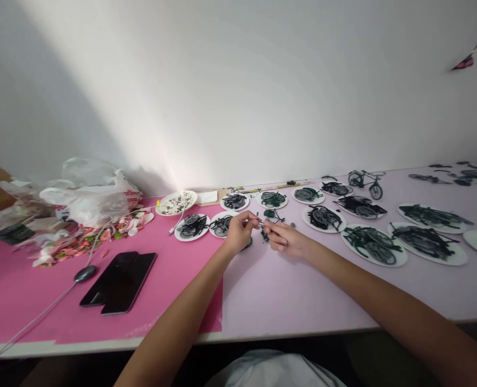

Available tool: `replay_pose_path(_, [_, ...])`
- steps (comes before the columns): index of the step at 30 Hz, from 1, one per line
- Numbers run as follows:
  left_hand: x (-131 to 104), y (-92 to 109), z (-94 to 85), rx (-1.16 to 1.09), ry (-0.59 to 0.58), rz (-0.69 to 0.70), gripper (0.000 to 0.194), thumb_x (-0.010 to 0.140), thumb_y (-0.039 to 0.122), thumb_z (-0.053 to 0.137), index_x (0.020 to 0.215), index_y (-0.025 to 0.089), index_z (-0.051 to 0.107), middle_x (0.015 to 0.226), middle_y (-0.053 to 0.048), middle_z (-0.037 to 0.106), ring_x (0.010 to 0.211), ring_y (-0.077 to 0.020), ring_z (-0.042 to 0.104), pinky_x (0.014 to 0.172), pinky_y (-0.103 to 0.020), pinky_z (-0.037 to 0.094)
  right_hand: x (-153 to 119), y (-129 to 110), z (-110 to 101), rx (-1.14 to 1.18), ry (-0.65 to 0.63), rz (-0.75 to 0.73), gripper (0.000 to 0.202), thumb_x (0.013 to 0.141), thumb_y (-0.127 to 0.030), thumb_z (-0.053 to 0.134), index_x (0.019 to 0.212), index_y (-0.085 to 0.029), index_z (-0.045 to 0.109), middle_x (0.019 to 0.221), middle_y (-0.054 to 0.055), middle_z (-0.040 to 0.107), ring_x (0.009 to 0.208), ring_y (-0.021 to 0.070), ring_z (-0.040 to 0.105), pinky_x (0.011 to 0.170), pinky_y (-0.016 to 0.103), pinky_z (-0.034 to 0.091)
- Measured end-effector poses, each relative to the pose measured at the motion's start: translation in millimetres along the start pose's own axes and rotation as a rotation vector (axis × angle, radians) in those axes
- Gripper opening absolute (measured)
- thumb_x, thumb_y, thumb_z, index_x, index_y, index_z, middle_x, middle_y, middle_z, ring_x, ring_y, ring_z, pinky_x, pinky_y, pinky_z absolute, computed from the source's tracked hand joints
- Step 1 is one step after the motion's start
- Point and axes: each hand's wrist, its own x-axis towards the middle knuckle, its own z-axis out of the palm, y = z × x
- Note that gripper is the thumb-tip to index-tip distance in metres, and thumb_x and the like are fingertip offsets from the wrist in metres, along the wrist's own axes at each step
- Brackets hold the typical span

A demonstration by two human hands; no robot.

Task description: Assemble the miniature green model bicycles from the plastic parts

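Note:
My left hand (240, 233) and my right hand (286, 237) meet over the pale part of the table. Their fingertips are pinched together on a small grey piece (261, 223), too small to name. Just beyond my fingers lies a dark green miniature bicycle part (274, 216), partly hidden by my hands. Small dark bits sit beneath them. Around the hands stand white plates with dark model bicycle parts: a plate (210, 234) by my left hand, another plate (305, 219) to the right of my right hand. An assembled toy bicycle (366, 183) stands upright farther back.
Two dark flat devices (120, 282) overlap on the pink surface (182, 290) at left, beside a cable with a dark puck (85, 273). Behind them are pink-green petals (89, 242) and white plastic bags (89, 196). A bowl of pale pieces (176, 203) stands near the wall.

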Motion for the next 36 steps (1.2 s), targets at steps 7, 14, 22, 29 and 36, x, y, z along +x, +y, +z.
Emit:
replay_pose_path(7, [0,1,-2.2,0.024,-0.046,-0.033,0.031,0.089,0.044,0.068,0.076,0.017,0.062,0.072,-0.005,0.067,0.069,-0.0174,0.066,0.070,-0.029,0.052,6,6,-2,-0.077,0.059,-0.005,0.048,0.089,-0.065,0.068,0.073,-0.023,0.051,0.044,-0.011,0.027,0.041,0.0111,0.038,0.048,0.025,0.034])
replay_pose_path(14, [-2,4,3.3,0.011,-0.052,-0.076,0.043,0.088,0.058,0.068,0.080,0.017,0.063,0.078,-0.007,0.070,0.072,-0.0182,0.067,0.072,-0.029,0.051,12,4,-6,-0.398,0.276,-0.163,0.050,0.094,-0.058,0.055,0.061,-0.025,0.037,0.051,-0.005,0.036,0.042,0.0118,0.037,0.043,0.027,0.027])
replay_pose_path(22, [-1,-3,2.0,-0.032,-0.013,-0.174,0.061,0.081,0.075,0.068,0.089,0.014,0.064,0.072,-0.006,0.070,0.051,-0.0099,0.047,0.052,-0.024,0.038,-1,-3,-5,-0.867,0.311,-0.377,0.040,0.103,-0.047,0.043,0.072,-0.023,0.051,0.062,-0.002,0.051,0.058,0.0158,0.045,0.058,0.028,0.034])
replay_pose_path(29, [0,-10,2.7,-0.095,-0.004,-0.229,0.071,0.075,0.081,0.069,0.093,0.012,0.065,0.071,-0.004,0.068,0.045,-0.0057,0.036,0.045,-0.022,0.030,-2,-6,-5,-1.064,0.314,-0.494,0.034,0.106,-0.043,0.043,0.079,-0.024,0.052,0.076,0.001,0.060,0.069,0.0184,0.053,0.066,0.030,0.037])
replay_pose_path(36, [-1,-7,4.2,-0.147,0.007,-0.225,0.069,0.075,0.079,0.071,0.093,0.013,0.064,0.069,-0.003,0.067,0.044,-0.0050,0.035,0.043,-0.021,0.027,4,-5,-9,-1.103,0.365,-0.623,0.027,0.102,-0.043,0.051,0.082,-0.025,0.051,0.085,0.004,0.057,0.080,0.0217,0.055,0.069,0.033,0.042])
